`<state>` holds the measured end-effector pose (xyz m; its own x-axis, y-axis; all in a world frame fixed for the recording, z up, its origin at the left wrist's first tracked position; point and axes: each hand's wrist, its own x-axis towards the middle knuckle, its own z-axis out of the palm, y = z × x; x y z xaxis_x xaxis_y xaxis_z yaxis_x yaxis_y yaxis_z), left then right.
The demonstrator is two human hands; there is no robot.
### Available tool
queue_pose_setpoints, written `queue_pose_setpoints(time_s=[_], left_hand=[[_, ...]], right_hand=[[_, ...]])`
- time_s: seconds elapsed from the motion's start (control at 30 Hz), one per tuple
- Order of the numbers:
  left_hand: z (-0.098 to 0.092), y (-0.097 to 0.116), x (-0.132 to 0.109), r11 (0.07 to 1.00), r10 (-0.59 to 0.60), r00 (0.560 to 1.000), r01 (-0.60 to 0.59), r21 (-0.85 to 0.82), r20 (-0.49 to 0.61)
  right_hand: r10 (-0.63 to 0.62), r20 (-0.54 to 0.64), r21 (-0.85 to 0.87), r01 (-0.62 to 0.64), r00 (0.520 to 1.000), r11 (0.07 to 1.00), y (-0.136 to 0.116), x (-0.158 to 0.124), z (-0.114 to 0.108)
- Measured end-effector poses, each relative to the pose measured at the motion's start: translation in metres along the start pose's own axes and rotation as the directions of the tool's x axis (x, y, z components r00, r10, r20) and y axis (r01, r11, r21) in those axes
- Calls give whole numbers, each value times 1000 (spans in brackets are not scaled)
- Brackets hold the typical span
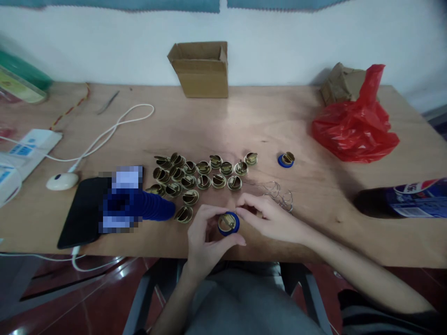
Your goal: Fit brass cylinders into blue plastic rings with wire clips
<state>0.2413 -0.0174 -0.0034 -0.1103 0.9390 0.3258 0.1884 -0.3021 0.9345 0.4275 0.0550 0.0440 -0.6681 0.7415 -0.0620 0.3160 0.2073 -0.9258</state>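
Near the table's front edge, my left hand (207,237) curls thumb and fingers around a round brass-coloured metal piece with a blue rim (228,224). A raised flap crosses the top of that piece. Just to its right, my right hand (267,217) is closed in a pinch; whatever its fingertips hold is too small to make out. Several thin wire rings (287,200) lie right behind my right hand. Rows of similar brass-coloured pieces (204,182), without blue rims, stand beyond my left hand. One more blue-rimmed piece (286,159) sits apart at the right.
Left of the pieces lies a ribbed blue stack (157,206) beside a black phone (78,214) on a white cable. A cardboard box (206,77) stands by the wall. At the right are a red plastic bag (356,128) and a lying dark drink bottle (401,201).
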Motion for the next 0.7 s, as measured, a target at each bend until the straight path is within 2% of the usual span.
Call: queue_pose_setpoints(time_s=[0.13,0.33,0.53,0.7], left_hand=[[3,0,-1,997,-26,999,24,-68,-28],[4,-2,-3,997,-53,998,51,-62,-31],[5,-3,-4,993,-88,995,84,-80,-47],[7,-1,-1,992,-77,995,71,-102,-57]], right_hand=[[-1,0,-5,1,1000,1000,0,0,0],[-13,-1,-24,13,1000,1000,1,0,0],[29,70,-41,-26,997,999,1,0,-1],[112,104,121,-124,988,985,2,0,-1]])
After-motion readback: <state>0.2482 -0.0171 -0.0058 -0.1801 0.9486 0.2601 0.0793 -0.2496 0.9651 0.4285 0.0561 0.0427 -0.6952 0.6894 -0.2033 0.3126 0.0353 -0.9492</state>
